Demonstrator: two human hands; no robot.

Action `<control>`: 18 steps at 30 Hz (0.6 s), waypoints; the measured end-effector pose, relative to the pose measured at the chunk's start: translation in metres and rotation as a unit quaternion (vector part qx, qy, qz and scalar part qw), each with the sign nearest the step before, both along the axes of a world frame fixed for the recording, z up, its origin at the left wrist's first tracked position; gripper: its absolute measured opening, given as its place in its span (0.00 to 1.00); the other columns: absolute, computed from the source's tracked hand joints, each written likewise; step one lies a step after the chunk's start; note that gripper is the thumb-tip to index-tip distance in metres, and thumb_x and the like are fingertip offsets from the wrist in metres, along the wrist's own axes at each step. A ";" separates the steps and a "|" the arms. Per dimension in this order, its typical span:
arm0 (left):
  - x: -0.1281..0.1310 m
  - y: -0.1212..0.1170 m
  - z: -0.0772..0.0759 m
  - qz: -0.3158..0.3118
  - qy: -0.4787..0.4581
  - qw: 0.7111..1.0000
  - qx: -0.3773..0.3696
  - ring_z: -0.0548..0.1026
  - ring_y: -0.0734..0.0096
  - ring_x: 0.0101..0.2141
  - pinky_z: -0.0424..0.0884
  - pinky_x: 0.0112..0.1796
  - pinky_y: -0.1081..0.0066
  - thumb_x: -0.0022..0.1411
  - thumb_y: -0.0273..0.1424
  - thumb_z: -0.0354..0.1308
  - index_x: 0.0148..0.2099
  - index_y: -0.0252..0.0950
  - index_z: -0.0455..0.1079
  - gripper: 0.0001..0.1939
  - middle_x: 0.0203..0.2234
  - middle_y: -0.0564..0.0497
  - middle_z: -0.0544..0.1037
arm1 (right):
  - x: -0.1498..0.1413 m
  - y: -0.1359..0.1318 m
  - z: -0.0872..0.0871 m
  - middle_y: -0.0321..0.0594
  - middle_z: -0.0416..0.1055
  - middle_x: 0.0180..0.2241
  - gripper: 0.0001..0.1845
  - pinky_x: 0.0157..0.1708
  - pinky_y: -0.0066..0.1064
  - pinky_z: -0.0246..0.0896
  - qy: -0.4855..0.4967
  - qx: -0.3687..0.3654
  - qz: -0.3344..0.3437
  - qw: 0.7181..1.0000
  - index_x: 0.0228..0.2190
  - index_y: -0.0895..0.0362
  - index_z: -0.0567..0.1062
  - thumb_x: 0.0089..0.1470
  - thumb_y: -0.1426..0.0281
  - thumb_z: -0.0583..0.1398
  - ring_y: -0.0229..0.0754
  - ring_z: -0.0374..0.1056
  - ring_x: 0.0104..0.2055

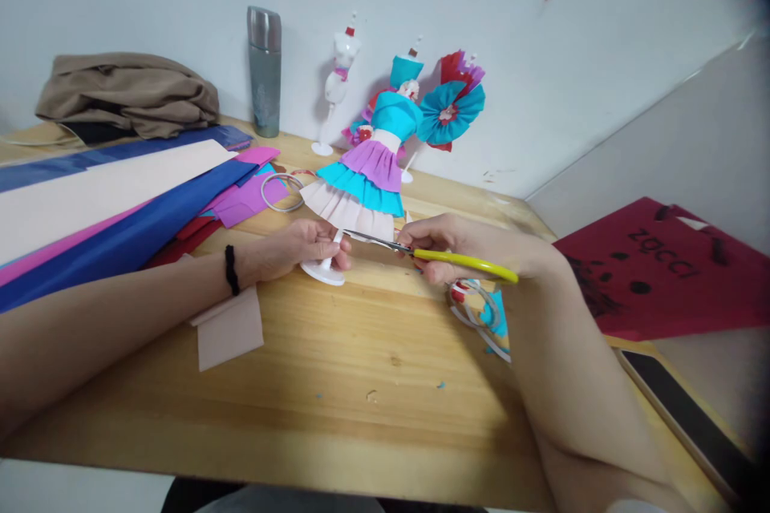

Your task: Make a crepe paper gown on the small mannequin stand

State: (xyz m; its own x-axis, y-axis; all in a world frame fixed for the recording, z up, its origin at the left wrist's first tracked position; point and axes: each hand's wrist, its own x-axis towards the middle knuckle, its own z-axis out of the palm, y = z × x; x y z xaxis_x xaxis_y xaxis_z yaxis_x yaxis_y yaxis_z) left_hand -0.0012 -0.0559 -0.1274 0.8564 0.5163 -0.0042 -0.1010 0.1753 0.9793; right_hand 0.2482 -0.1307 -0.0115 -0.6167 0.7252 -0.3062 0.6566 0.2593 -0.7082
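A small dress-form mannequin in a crepe-paper dress (359,176), layered purple, turquoise and pale pink, leans over the table on a white round stand (323,272). My left hand (322,244) is closed round the stand's stem, just under the pale hem. In my right hand (460,240) are scissors (463,258) with yellow handles. Their blades point left along the hem's lower edge, close to my left fingers. How far the blades are apart, I cannot tell. Some of the right fingers are hidden behind the handles.
Folded crepe paper (114,176) and a brown cloth (129,92) lie at left, near a flask (265,72). Behind are a bare mannequin (342,80) and paper flowers (450,112). Tape rolls (282,192), a pale paper piece (232,329), red bag (667,272) and phone (674,409) surround my arms.
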 end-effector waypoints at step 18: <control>0.001 0.001 -0.003 0.003 0.001 1.000 0.002 0.73 0.78 0.24 0.66 0.27 0.79 0.56 0.40 0.68 0.38 0.31 0.73 0.17 0.28 0.50 0.80 | 0.001 0.001 0.001 0.32 0.58 0.24 0.35 0.26 0.31 0.46 -0.028 -0.002 -0.017 0.999 0.34 0.57 0.69 0.44 0.37 0.61 0.36 0.52 0.26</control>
